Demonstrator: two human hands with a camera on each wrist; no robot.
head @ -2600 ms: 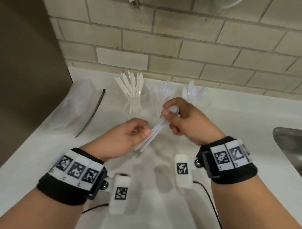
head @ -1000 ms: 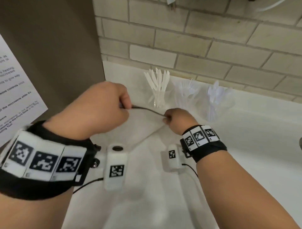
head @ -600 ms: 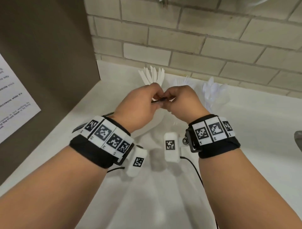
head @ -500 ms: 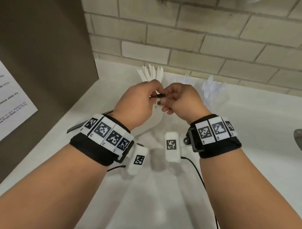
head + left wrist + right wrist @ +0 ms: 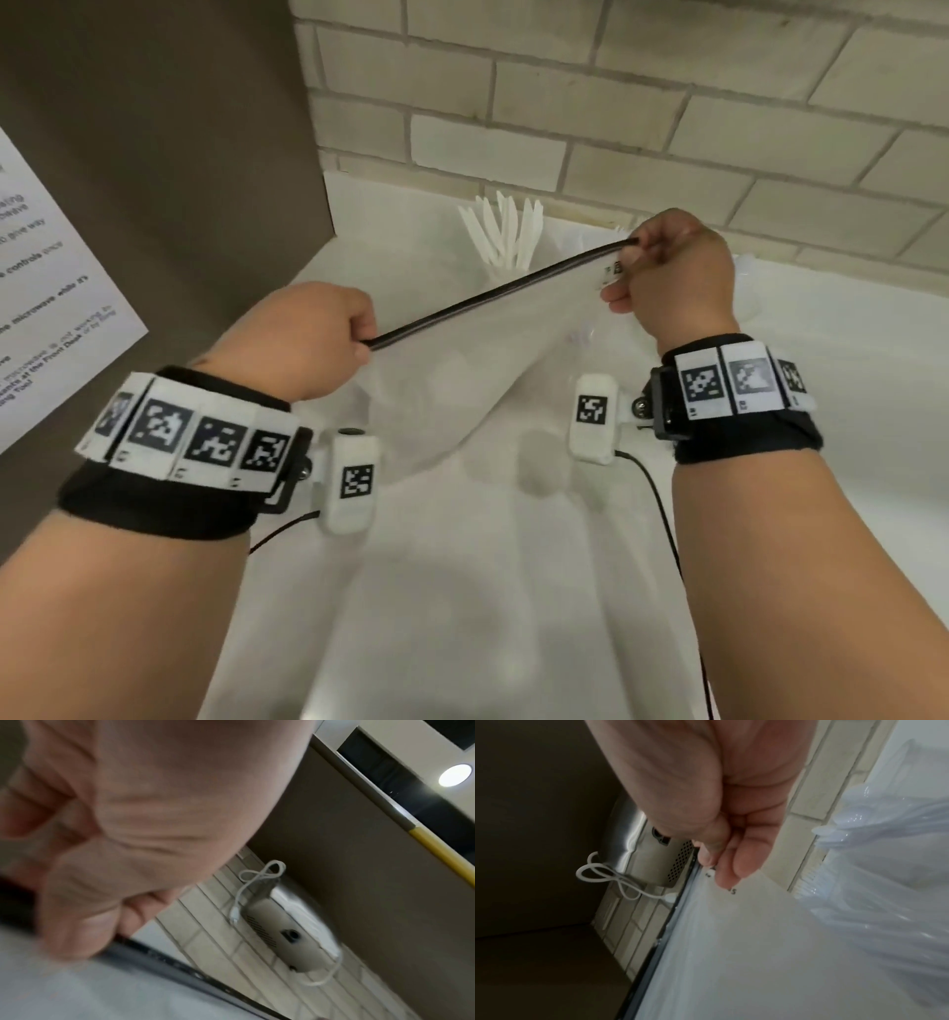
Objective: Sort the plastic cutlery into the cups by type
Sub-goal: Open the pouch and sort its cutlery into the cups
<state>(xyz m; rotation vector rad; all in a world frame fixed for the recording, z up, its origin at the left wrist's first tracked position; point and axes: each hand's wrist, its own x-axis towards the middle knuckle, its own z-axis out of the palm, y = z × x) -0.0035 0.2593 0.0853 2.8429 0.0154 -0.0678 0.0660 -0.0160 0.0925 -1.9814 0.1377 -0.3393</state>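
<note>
A clear, empty-looking zip bag (image 5: 462, 375) with a black zipper strip (image 5: 493, 294) hangs stretched between my two hands above the white counter. My left hand (image 5: 354, 340) grips the strip's lower left end in a fist. At the upper right end my right hand (image 5: 629, 267) pinches the strip between thumb and fingers. Behind the bag a clear cup of white knives (image 5: 506, 241) stands by the wall. In the right wrist view, cups of white spoons (image 5: 854, 833) and forks (image 5: 811, 876) show beyond the bag (image 5: 731, 953). The left wrist view shows the strip (image 5: 180, 969) under my fist (image 5: 128, 825).
A brown panel (image 5: 154, 154) with a paper notice (image 5: 46, 308) stands at the left. A brick wall (image 5: 616, 128) runs behind the counter (image 5: 488, 591). A metal wall unit with a looped white cable (image 5: 282, 933) hangs above.
Half a second ago both hands pinched the strip close together in front of the cups. They have now drawn apart along it, left hand down-left, right hand up-right, pulling the bag top taut.
</note>
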